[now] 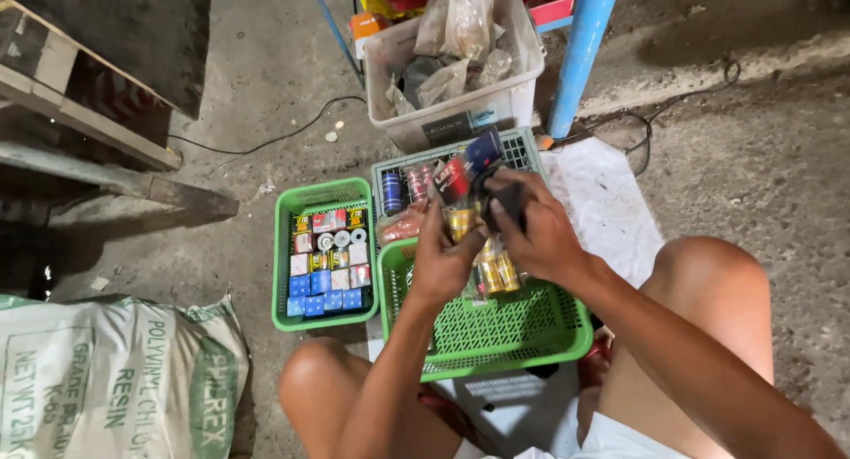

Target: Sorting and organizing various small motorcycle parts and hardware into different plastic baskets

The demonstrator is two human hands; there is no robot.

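Observation:
My left hand (445, 257) grips a clear plastic bag of small gold cylinders (496, 271), held over a bright green basket (513, 335) between my knees. My right hand (536, 231) pinches a dark flat item (506, 202) at the top of that same bundle, next to a red-and-black packet (453, 179) and a blue one (483, 149). Both hands meet above the basket's far rim.
A second green basket (285, 246) at left holds rows of small boxes and rolls. A pale green crate (522, 149) sits behind, then a white tub (522, 96) of bagged parts, a blue pole (580, 47), a printed sack (115, 379), and wooden planks (88, 123).

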